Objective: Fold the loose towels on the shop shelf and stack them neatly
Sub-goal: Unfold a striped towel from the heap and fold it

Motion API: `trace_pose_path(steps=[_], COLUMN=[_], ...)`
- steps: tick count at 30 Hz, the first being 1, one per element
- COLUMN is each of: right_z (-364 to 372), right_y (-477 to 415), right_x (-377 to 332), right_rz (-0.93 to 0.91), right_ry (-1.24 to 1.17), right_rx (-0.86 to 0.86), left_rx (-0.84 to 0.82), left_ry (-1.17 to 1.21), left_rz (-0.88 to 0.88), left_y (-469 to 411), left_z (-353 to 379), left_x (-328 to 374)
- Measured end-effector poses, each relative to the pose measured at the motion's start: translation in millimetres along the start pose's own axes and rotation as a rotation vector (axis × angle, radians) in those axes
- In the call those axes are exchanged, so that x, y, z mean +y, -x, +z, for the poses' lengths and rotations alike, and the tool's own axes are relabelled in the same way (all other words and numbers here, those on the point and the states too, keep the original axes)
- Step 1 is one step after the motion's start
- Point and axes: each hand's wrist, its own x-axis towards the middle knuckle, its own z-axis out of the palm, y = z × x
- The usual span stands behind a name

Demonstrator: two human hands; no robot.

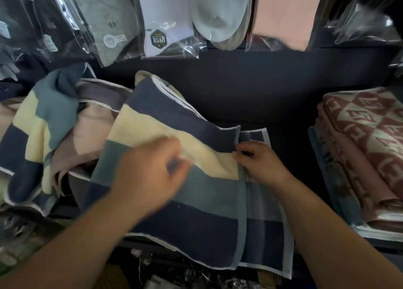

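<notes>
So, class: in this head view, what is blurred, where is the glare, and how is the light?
Head view: left hand motion-blurred; right hand, pinching the towel, sharper; glare on the sock bags; dim light, dark shelf back.

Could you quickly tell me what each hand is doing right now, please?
Left hand: blurred over the striped towel; whether it grips cannot be told.
Right hand: pinching the striped towel's folded edge.

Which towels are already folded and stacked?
The pink patterned stack on the right, lying flat in layers. The left heap is crumpled; the striped towel in the middle is spread out.
</notes>
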Motion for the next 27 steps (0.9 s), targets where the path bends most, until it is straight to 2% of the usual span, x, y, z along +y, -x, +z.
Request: trace_pose_path(steps=[4,8,16,19,23,25,27], right_z=[-2.5,-8.4,-11.5,-15.6,-41.1,-58.1,-68.2], right_y=[-3.4,1.5,5.7,8.8,12.1,13.5,16.4], right_x=[11.7,10.5,11.2,-2.1,-26.2,-35.0,-27.2], right_rz=[-0.019,-0.013,-0.047,-0.104,-0.231,-0.255,-0.221], right_ry=[-0.098,-0.230,-0.283,-0.290,-0.368,-0.414,-0.310], right_rx=[-0.046,-0.047,-0.060,-0.076,0.062,0.142,0.231], left_rx=[-0.376,-0.565,-0.483,-0.389,-0.183,-0.173,-0.239], left_ry=[0.137,-0.009,0.040,0.187,0.249,0.250,0.204], left_rz=[0.227,0.277,0.331,0.228,0.119,0.152,0.214], left_y=[67.1,86.9,91.2,86.9,61.9,52.2,52.5], left_z=[35.2,61.8,52.7,39.7,7.9,2.1,15.6], left_x=[53.1,59.0,49.0,48.9,75.6,98.4,117.6])
